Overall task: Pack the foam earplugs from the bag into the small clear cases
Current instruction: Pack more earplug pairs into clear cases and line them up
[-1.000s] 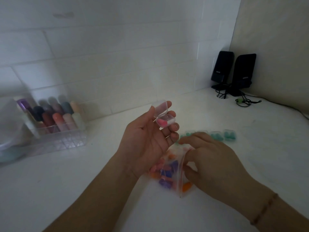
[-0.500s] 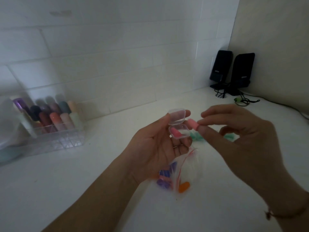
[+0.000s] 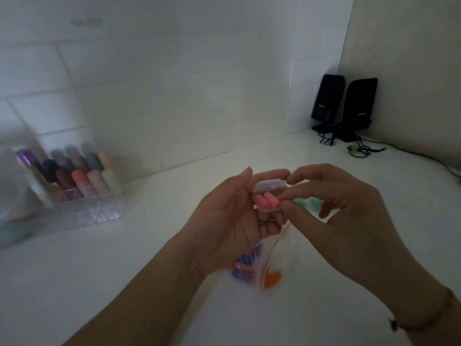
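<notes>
Cradling a small clear case [image 3: 268, 196] in curled fingers, the left hand [image 3: 232, 221] holds it lid-up above the white surface [image 3: 124, 270] — two pink earplugs [image 3: 267, 199] lie inside. The right hand [image 3: 344, 221] pinches the case's right edge. Beneath the hands lies the bag [image 3: 269, 268] of earplugs; filled teal cases [image 3: 308, 203] sit just behind. An organiser [image 3: 74, 196] stands well apart left, speakers [image 3: 346, 106] in the far corner.

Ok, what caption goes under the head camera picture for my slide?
Left hand holds an open clear case while right hand tucks in a second pink earplug, above the bag.
</notes>
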Tool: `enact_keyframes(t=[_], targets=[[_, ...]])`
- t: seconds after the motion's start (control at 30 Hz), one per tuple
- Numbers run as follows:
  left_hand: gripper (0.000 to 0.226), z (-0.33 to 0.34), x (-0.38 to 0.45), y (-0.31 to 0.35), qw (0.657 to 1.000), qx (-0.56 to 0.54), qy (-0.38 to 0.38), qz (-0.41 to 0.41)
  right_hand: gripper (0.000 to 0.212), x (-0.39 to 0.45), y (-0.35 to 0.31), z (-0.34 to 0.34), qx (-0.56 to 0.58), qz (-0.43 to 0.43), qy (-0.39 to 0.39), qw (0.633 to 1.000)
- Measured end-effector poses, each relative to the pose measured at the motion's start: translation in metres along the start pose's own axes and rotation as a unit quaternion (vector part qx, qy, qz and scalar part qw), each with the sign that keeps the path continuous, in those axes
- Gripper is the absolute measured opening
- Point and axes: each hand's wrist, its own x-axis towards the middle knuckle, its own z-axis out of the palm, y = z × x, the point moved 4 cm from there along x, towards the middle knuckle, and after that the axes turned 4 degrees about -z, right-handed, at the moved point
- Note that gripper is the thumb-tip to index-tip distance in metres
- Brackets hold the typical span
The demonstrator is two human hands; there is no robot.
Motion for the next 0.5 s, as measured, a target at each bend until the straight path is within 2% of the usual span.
enact_keyframes(t=[0.13, 0.23, 0.3, 0.37, 0.43, 0.5], targets=[[0.048, -0.004, 0.001, 0.0, 0.998, 0.02, 0.054, 0.012, 0.009, 0.002, -0.002, -0.008, 0.001, 0.013, 0.024, 1.0], [0.051, -0.003, 0.001, 0.005, 0.982, 0.133, 0.121, 0.06, 0.01, 0.001, 0.001, -0.007, 0.046, 0.063, 0.025, 0.997], [0.056, 0.0, -0.002, 0.007, 0.941, 0.282, 0.146, 0.114, 0.02, 0.001, 0.003, -0.001, 0.06, 0.091, -0.018, 0.994], [0.054, 0.01, -0.007, 0.007, 0.869, 0.445, 0.12, 0.182, 0.029, 0.0, 0.0, 0.004, 0.064, 0.098, -0.051, 0.992], [0.055, 0.017, -0.012, 0.001, 0.818, 0.521, 0.075, 0.231, 0.026, -0.002, -0.002, 0.008, 0.069, 0.099, -0.071, 0.99], [0.058, 0.022, -0.015, -0.002, 0.784, 0.56, 0.055, 0.26, 0.023, -0.003, -0.002, 0.009, 0.053, 0.096, -0.072, 0.991]])
